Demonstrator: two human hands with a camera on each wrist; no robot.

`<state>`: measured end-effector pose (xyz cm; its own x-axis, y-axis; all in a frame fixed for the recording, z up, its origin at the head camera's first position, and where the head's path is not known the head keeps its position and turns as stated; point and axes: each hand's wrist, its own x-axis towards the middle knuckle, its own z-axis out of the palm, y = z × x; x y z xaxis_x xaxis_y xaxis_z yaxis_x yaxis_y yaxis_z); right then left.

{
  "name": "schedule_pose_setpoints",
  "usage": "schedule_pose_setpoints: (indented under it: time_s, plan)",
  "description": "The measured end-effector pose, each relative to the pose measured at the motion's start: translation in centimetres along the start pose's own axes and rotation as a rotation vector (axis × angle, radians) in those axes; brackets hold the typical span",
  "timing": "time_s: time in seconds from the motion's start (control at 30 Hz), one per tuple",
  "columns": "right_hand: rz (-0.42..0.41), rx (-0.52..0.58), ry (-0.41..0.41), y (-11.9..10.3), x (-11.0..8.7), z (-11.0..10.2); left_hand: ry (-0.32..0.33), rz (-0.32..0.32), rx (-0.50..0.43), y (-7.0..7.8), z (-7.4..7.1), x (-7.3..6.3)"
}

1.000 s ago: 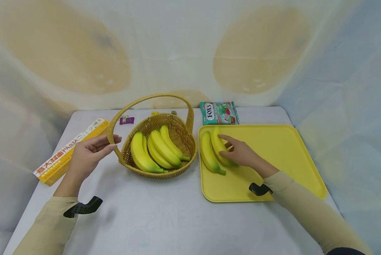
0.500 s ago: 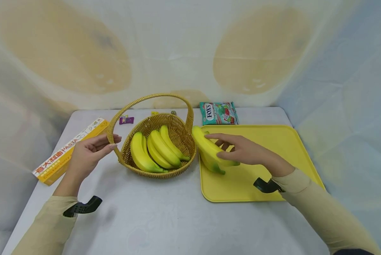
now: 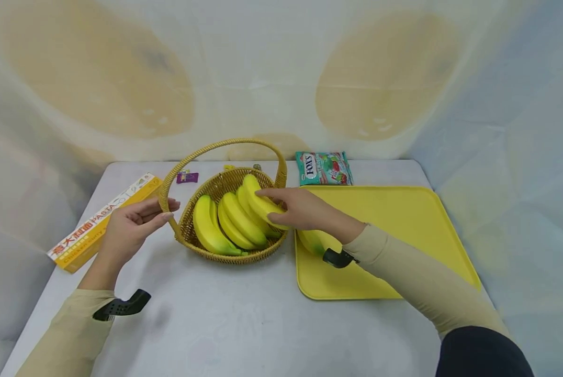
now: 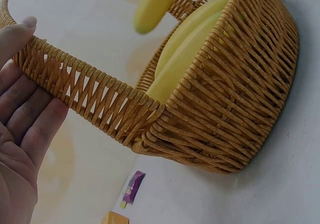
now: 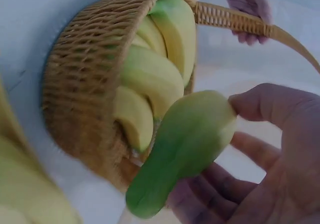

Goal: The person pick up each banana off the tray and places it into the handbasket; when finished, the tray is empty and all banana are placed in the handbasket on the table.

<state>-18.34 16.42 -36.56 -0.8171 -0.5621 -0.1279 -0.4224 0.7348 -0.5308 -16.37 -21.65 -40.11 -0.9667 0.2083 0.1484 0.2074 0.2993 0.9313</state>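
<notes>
A wicker basket with a tall arched handle holds several yellow bananas. My left hand grips the left side of that handle, thumb on one face and fingers on the other, as the left wrist view shows. Between thumb and fingers, my right hand pinches a banana over the basket's right side. Its green stem end points at the camera in the right wrist view. Another banana lies on the yellow tray, partly hidden under the right forearm.
Left of the basket lies a yellow pasta box. A purple wrapped candy sits behind the basket's left side. At the back, beyond the tray, is a teal Fox's candy bag. Fabric walls border the table's back and sides.
My right hand has lifted one banana off the tray and carried it left, over the basket. The left hand stays on the basket handle.
</notes>
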Motion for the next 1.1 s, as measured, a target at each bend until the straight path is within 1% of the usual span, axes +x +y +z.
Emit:
schedule_pose_setpoints:
  time_s: [0.07,0.17,0.3,0.43,0.6,0.73,0.83,1.0,1.1]
  plan:
    - [0.010,-0.039,-0.003,-0.6,1.2,0.4,-0.001,-0.001,0.001,0.1,0.0,0.0]
    - [0.003,-0.070,-0.025,-1.1,2.7,0.9,0.000,-0.006,-0.004,0.1,0.0,0.0]
    - [0.027,-0.099,-0.062,-1.0,4.3,1.5,0.000,-0.007,-0.004,0.1,0.1,0.0]
    - [0.052,-0.114,-0.085,-0.7,5.3,2.0,-0.001,-0.001,-0.004,0.0,0.1,0.0]
    - [0.047,-0.039,-0.139,-1.0,5.9,2.8,0.006,0.001,0.012,-0.1,0.0,0.0]
    - [0.046,-0.013,-0.161,-1.4,5.9,3.4,0.009,-0.005,0.018,-0.1,0.0,-0.1]
    - [0.044,-0.016,-0.152,-1.4,6.0,3.8,0.010,-0.007,0.016,-0.1,0.0,-0.1]
    - [0.014,-0.018,-0.120,-1.1,5.9,4.1,0.013,-0.009,0.014,-0.1,0.0,0.0]
    - [0.005,0.013,-0.085,-0.9,5.5,3.9,0.011,-0.008,0.015,-0.1,0.0,0.0]
